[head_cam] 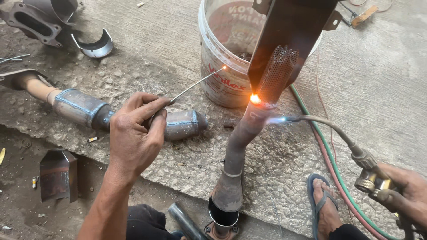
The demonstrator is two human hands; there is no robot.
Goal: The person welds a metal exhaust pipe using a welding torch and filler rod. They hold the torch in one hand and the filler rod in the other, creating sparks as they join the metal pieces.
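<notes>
My left hand [135,131] pinches a thin metal filler rod [195,84] whose glowing tip points up and right, short of the joint. My right hand [407,193], at the lower right edge, grips the brass handle of a gas torch [338,133]. Its curved nozzle sends a small blue flame [278,120] at a rusty exhaust pipe [242,138]. The pipe stands tilted and meets a perforated tube [278,71] inside a dark metal casing [289,31]. An orange glowing spot [255,98] sits at that joint.
A white plastic bucket [222,66] stands behind the pipe. A catalytic converter pipe [84,109] lies on the concrete at left, with metal scraps [58,173] and a curved clamp piece [93,46] nearby. Green and red hoses [331,164] run past my sandalled foot [324,209].
</notes>
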